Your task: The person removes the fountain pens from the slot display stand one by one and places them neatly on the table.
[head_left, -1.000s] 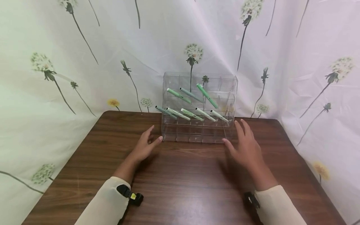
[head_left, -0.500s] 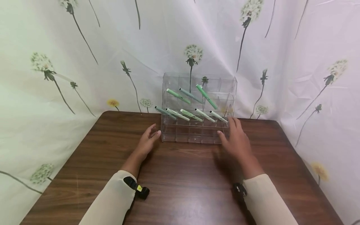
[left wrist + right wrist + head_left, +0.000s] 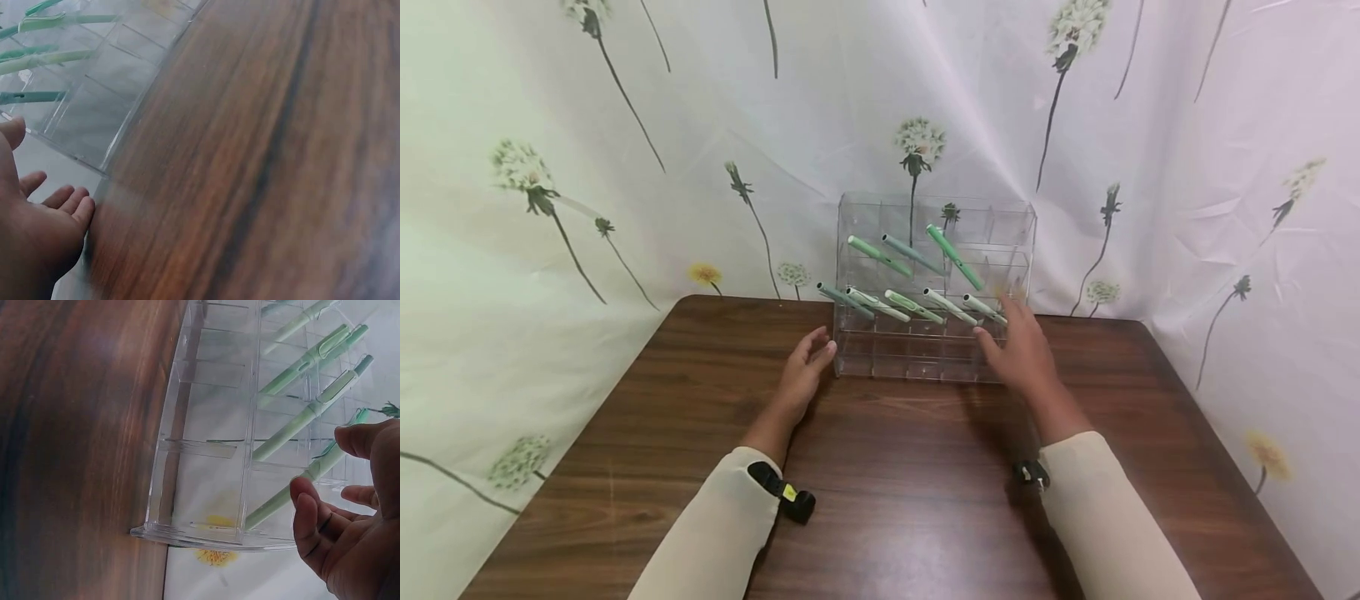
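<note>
A clear acrylic stepped pen rack [image 3: 891, 367] stands at the back of the table. Three green and grey-green pens lean in its upper part, and a row of several pale green and grey-green ones [image 3: 913, 307] slants across a lower tier. My right hand [image 3: 1026, 350] is at the rack's right end, with thumb and fingers spread around the rightmost pen [image 3: 284, 494]; the right wrist view shows a gap between thumb and fingertips. Beside the rack's left side is my left hand [image 3: 801, 375], fingers loosely bent and holding nothing, the thumb close to the rack's edge [image 3: 72, 156].
The dark wood-grain table [image 3: 910, 467] has rounded back corners. White cloth [image 3: 760, 100] printed with dandelions hangs right behind the rack and along both sides. Bare compartments [image 3: 887, 343] make up the rack's front tier. Black wrist cameras [image 3: 797, 504] sit on both cream sleeves.
My right hand has moved left and forward, from beside the rack to over its right end at the rightmost pen. The left hand has shifted slightly forward beside the rack. No pen has moved.
</note>
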A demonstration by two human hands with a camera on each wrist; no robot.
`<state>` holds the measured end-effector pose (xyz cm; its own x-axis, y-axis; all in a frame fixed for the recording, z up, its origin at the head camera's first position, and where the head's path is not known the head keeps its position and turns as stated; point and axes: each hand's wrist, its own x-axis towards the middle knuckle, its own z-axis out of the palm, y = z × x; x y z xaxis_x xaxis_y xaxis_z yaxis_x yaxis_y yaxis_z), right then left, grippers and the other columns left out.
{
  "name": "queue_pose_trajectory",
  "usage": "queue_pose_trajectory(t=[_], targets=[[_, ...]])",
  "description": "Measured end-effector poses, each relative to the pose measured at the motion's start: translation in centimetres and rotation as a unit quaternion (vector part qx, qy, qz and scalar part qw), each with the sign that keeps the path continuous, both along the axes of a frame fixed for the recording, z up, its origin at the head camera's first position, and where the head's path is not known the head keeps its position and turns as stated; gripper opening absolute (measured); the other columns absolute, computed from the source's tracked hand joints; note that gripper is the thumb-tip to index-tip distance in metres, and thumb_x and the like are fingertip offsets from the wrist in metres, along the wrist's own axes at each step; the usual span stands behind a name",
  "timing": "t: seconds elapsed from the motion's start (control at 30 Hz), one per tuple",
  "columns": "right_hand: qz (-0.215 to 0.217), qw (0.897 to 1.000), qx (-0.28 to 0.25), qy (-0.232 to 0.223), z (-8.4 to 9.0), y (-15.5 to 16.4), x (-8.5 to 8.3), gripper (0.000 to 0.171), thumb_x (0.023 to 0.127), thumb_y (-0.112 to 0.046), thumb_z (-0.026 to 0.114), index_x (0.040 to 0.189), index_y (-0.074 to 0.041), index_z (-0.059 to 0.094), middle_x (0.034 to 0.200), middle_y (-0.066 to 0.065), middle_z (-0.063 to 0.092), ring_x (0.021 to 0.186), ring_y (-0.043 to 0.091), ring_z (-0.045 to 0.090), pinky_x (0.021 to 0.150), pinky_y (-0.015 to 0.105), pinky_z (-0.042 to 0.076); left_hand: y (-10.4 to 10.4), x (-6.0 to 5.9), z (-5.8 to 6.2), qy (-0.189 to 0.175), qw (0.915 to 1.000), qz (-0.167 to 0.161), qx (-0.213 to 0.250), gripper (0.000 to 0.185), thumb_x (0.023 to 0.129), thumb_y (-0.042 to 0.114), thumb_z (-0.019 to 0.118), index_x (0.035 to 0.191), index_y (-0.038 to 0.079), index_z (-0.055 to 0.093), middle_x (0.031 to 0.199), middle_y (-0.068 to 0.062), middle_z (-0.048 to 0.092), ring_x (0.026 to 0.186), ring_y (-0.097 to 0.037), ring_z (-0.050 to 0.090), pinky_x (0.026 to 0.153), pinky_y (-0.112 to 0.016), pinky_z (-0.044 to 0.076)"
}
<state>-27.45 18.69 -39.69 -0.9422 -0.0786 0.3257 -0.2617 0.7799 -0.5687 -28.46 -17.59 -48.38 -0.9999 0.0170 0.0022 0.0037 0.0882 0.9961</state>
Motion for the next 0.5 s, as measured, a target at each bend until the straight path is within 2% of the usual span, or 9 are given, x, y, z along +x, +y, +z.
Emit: queue_pose_trajectory(t=[0.1, 0.3, 0.5], targets=[[0.005, 1.0, -0.021, -0.013, 0.2, -0.3, -0.6, 0.072, 0.108, -0.03, 0.07, 0.17, -0.013, 0.037, 0.178, 0.024, 0.029, 0.162, 0.05, 0.033, 0.124, 0.074, 0.037, 0.0, -0.1, 0.0, 0.003, 1.0, 0.007, 0.005, 0.06, 0.117, 0.03, 0.054, 0.17, 0.008, 0.036, 0.174, -0.02, 0.037, 0.165, -0.037, 0.032, 0.135, -0.057, 0.028], [0.006, 0.999, -0.047, -0.025, 0.7, -1.0, -1.5, 0.065, 0.107, -0.028, 0.071, 0.164, -0.009, 0.046, 0.165, 0.022, 0.048, 0.151, 0.046, 0.049, 0.121, 0.068, 0.043, 0.2, -0.4, -0.1, 0.005, 0.9999, 0.014, 0.002, 0.057, 0.116, 0.03, 0.056, 0.169, 0.013, 0.041, 0.173, -0.016, 0.042, 0.164, -0.033, 0.036, 0.135, -0.054, 0.03], [-0.004, 0.998, -0.049, -0.032, 0.7, -1.2, -1.7, 0.063, 0.107, -0.027, 0.07, 0.162, -0.006, 0.048, 0.162, 0.023, 0.052, 0.15, 0.045, 0.05, 0.123, 0.065, 0.042, 0.5, -0.5, -0.2, -0.01, 0.9998, 0.015, -0.01, 0.059, 0.116, 0.041, 0.056, 0.169, 0.018, 0.042, 0.175, -0.013, 0.04, 0.166, -0.033, 0.034, 0.134, -0.057, 0.03]])
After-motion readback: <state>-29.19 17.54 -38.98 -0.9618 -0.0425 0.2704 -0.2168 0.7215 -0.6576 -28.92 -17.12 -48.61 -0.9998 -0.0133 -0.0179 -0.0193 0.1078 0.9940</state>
